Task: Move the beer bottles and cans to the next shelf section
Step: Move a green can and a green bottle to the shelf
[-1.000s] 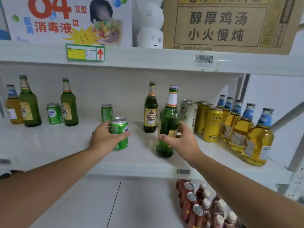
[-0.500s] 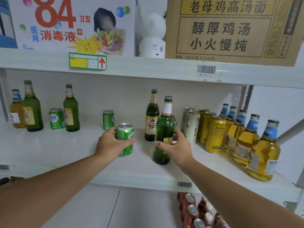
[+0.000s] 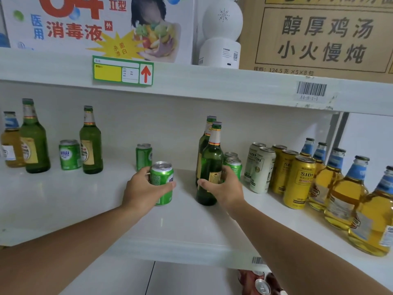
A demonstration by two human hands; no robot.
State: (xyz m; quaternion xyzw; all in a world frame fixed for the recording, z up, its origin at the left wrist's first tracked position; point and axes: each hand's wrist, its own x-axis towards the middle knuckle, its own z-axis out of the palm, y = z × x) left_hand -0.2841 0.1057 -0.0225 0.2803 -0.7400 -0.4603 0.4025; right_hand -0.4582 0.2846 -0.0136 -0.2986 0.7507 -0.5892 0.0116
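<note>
Left hand (image 3: 144, 189) grips can (image 3: 162, 182), right hand (image 3: 226, 188) grips bottle (image 3: 210, 165) low; tall bottle could tip against neighbouring cans (image 3: 232, 165).

Shelf (image 3: 63, 201): bare front strip from left edge to middle, passable. Back left blocked by green bottles (image 3: 91, 143) and a can (image 3: 69, 154). Right end packed with yellow cans (image 3: 298, 182) and amber bottles (image 3: 338, 188) out to the front edge.
</note>
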